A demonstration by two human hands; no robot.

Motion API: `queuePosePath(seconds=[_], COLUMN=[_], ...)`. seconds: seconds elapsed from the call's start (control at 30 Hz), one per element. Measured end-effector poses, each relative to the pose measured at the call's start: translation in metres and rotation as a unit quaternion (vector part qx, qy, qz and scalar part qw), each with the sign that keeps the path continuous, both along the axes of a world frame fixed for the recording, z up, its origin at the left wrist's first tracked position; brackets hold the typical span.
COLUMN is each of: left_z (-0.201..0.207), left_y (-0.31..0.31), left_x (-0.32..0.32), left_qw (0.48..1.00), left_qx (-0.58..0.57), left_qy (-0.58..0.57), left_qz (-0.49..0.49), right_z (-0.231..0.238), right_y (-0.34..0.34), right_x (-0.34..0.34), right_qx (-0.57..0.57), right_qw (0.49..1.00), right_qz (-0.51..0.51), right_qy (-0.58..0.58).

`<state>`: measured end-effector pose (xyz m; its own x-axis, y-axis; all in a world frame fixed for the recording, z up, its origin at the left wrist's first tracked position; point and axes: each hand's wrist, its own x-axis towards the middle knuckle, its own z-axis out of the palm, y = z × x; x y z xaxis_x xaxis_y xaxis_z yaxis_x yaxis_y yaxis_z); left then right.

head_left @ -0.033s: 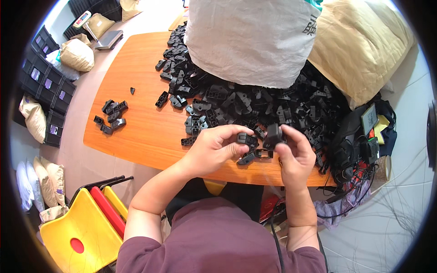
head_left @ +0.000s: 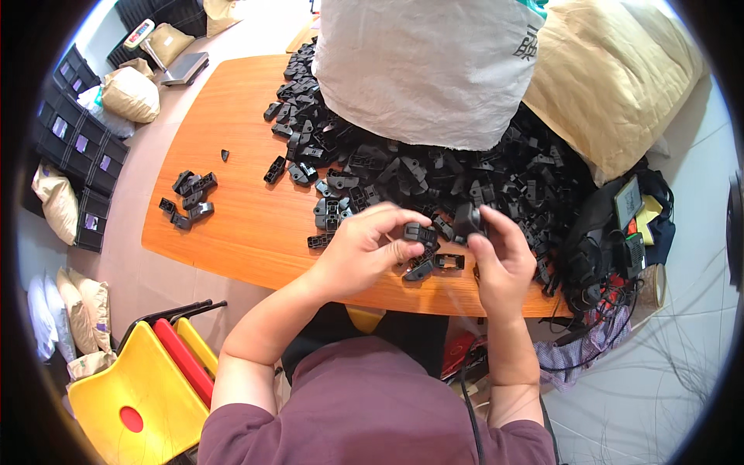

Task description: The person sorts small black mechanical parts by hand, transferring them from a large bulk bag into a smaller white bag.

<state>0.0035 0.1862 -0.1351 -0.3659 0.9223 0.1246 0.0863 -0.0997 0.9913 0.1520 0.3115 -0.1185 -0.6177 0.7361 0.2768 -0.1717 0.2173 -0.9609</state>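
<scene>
Above the near edge of the wooden table, my left hand point(head_left: 364, 246) pinches a small black plastic housing point(head_left: 419, 235) between thumb and fingers. Just to its right, my right hand point(head_left: 505, 260) grips another black plastic part point(head_left: 468, 222), somewhat smeared by motion. The two pieces are held apart, with a small gap between them. Below them on the tabletop lie an open-framed black part point(head_left: 449, 262) and a rounded black piece point(head_left: 419, 270). A large heap of similar black parts point(head_left: 387, 167) spreads beyond both hands.
A white woven sack point(head_left: 426, 70) stands on the heap, beside a big brown paper bag point(head_left: 612, 85). Several black parts point(head_left: 190, 199) sit in a small group on the table's point(head_left: 240, 209) left. Bags and cables point(head_left: 597, 271) crowd the right edge. A yellow chair point(head_left: 132, 395) stands lower left.
My right hand has shifted very slightly, and the black part in it has turned a little. My left hand and its housing have barely moved.
</scene>
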Motion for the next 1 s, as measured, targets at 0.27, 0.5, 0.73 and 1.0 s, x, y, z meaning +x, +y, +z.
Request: queuePosePath(seconds=[0.27, 0.5, 0.73, 1.0], left_z=[-0.007, -0.008, -0.001, 0.013], left_y=[0.045, 0.054, 0.048, 0.048], left_x=[0.0, 0.01, -0.014, -0.006], left_qw=[0.988, 0.992, 0.974, 0.998], left_qx=[0.035, 0.052, -0.061, -0.01], left_qy=[0.021, 0.024, 0.212, 0.045], left_qz=[-0.15, -0.111, -0.043, 0.04], right_z=[-0.012, -0.013, 0.0, -0.009], right_y=[0.031, 0.041, 0.073, 0.039], right_x=[-0.001, -0.017, -0.008, -0.007], right_qx=[-0.157, -0.325, -0.182, 0.002], right_qw=[0.987, 0.937, 0.983, 0.994], right_qz=[0.046, 0.102, 0.001, 0.103], right_qy=[-0.001, 0.078, 0.017, 0.042])
